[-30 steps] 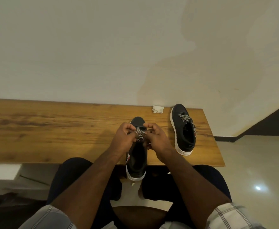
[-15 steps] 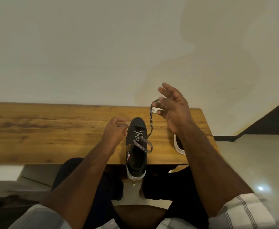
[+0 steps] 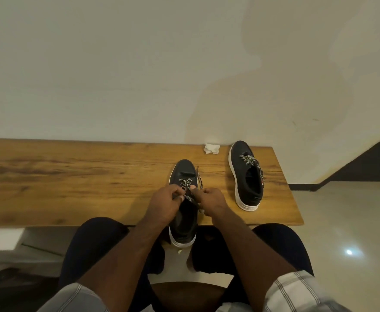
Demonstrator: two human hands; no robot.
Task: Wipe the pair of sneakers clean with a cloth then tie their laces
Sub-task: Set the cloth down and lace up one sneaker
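Observation:
A black sneaker with a white sole (image 3: 183, 224) lies on the wooden table (image 3: 72, 176), its heel sticking out over the near edge. My left hand (image 3: 165, 202) and my right hand (image 3: 211, 200) meet over its tongue, each pinching the black-and-white lace (image 3: 190, 197). One lace end trails along the shoe's right side. The second black sneaker (image 3: 247, 176) rests to the right, toe toward the wall, its laces bunched at the tongue. A crumpled white cloth (image 3: 212, 149) lies against the wall, left of that shoe's toe.
The table ends on the right just past the second sneaker, with pale tiled floor (image 3: 346, 221) beyond. A bare wall (image 3: 139, 75) stands right behind the table. My knees (image 3: 94, 242) are under the near edge.
My right hand, raised high with a lace end half a second ago, has come back down to the shoe's tongue. Both hands are together on the lace again.

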